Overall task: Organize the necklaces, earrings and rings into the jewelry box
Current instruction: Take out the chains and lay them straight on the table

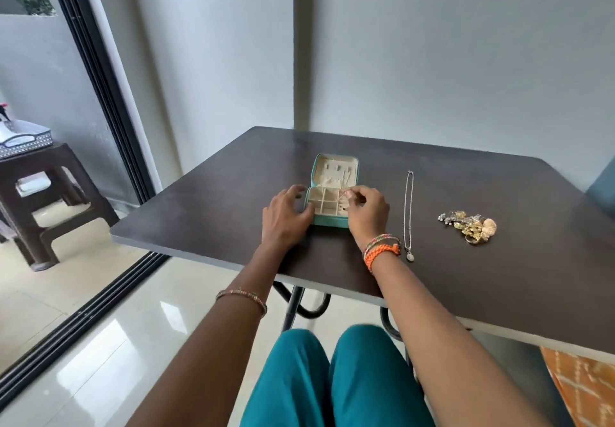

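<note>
A small teal jewelry box lies open on the dark table, its cream lid flat at the back and its compartments in front. My left hand grips the box's left front corner. My right hand pinches a thin chain over the right compartments, and the chain hangs down into the box. A silver necklace with a round pendant lies stretched out to the right of my right hand. Further right sits a pile of gold and silver earrings and rings.
The table stands against a grey wall. A brown plastic stool with a patterned tray on top stands on the left beyond a sliding door track. An orange patterned cloth shows at the lower right, below the table's edge.
</note>
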